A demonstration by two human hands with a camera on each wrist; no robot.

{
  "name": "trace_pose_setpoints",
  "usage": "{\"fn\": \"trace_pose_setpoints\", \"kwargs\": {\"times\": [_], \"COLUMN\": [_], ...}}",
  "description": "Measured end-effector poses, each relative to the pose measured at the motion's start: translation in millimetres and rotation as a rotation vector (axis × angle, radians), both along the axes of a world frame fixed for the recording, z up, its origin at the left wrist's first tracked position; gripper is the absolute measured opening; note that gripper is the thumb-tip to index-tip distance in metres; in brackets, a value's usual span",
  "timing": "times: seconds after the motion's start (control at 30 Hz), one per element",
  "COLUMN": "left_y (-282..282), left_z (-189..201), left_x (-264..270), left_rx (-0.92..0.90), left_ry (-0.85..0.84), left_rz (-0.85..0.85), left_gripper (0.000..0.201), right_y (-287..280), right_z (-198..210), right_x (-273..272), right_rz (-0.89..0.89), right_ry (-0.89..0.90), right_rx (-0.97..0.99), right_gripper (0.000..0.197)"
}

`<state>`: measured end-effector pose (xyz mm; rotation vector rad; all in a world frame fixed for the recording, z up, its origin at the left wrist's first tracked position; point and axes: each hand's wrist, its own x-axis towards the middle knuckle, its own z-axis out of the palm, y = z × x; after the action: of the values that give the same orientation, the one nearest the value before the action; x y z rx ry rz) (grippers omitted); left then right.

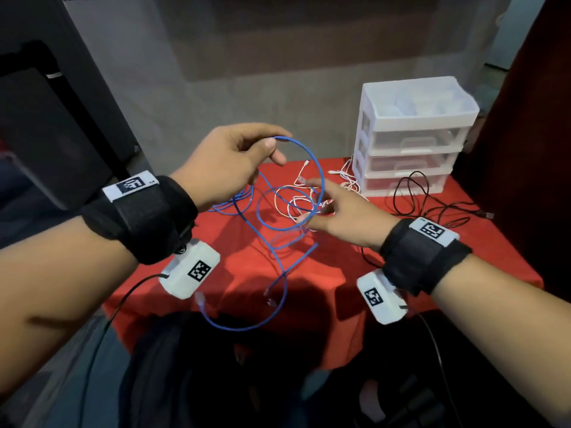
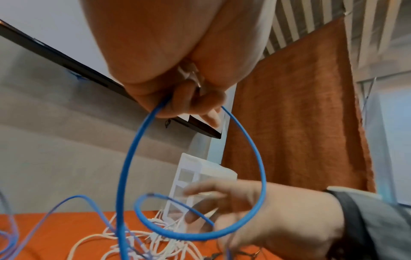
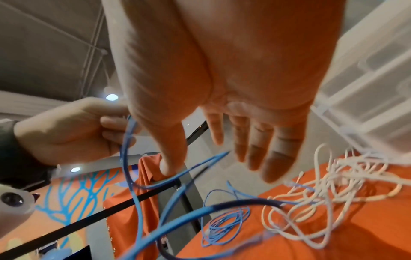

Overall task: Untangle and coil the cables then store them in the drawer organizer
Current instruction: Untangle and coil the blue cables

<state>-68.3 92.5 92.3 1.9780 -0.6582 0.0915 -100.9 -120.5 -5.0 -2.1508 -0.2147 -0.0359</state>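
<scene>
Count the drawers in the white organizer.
3 drawers, stacked in the organizer at the table's far right: top, middle, bottom. All shut.

A red cloth (image 1: 324, 304) covers the worktop and hangs over its near edge in folds. Behind it stands a plain grey wall (image 1: 247, 72), with a dark flat panel (image 1: 46, 134) leaning at the left and a dark red curtain (image 1: 531, 149) hanging at the right; in the left wrist view the curtain (image 2: 289, 114) looks orange and hangs below pale vertical slats (image 2: 295, 21). A dark bag (image 1: 185, 381) lies on the floor below the worktop's near edge.
</scene>
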Motion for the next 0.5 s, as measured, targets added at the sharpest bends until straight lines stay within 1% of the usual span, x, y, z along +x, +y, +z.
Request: {"fn": "trace_pose_setpoints", "kwargs": {"times": [0.03, 0.07, 0.1, 0.13, 0.17, 0.23, 0.27, 0.3, 0.33, 0.4, 0.47, 0.5], "left_y": [-2.3, -3.8, -4.4, -3.9, -2.4, 5.2, 11.1, 18.5, 26.9, 46.5, 68.4, 80.5], "left_z": [2.7, 5.4, 8.9, 11.9, 14.2, 15.0, 12.9, 9.9, 6.0, -2.2, -8.9, -11.7], "left_x": [-1.7, -2.4, -3.3, -3.3, -3.5, -3.8, -3.5, -2.9, -1.4, 4.4, 14.7, 21.2], "left_rx": [-0.012, -0.028, -0.038, -0.034, -0.01, 0.106, 0.193, 0.29, 0.387, 0.565, 0.668, 0.679], "left_ry": [-0.019, -0.038, -0.06, -0.088, -0.119, -0.201, -0.25, -0.297, -0.337, -0.389, -0.406, -0.389], "left_rz": [-0.021, -0.034, -0.039, -0.038, -0.033, -0.006, 0.018, 0.043, 0.06, 0.072, 0.124, 0.17], "left_gripper": [0.026, 0.026, 0.026, 0.026, 0.026, 0.026, 0.025, 0.023, 0.022, 0.022, 0.023, 0.023], "right_y": [5.2, 9.6, 13.1, 16.6, 19.1, 16.8, 12.2, 6.1, -2.5, -22.3, -46.1, -58.4], "right_z": [-0.3, -4.3, -10.9, -19.3, -27.1, -36.9, -36.9, -35.8, -32.9, -20.7, -8.7, -2.6], "right_x": [-0.5, -0.2, 0.5, 0.6, -0.1, -1.5, -3.3, -4.9, -6.6, -13.5, -21.4, -27.0], "right_rz": [0.014, 0.006, -0.016, -0.036, -0.056, -0.119, -0.137, -0.146, -0.143, -0.108, -0.057, -0.021], "right_ry": [0.042, 0.094, 0.159, 0.228, 0.265, 0.233, 0.2, 0.171, 0.147, 0.101, 0.097, 0.132], "right_rx": [-0.055, -0.132, -0.166, -0.134, -0.061, 0.043, 0.077, 0.099, 0.101, 0.039, -0.021, 0.006], "right_gripper": [0.063, 0.063, 0.06, 0.052, 0.041, 0.011, 0.006, 0.017, 0.024, 0.029, 0.034, 0.041]}}
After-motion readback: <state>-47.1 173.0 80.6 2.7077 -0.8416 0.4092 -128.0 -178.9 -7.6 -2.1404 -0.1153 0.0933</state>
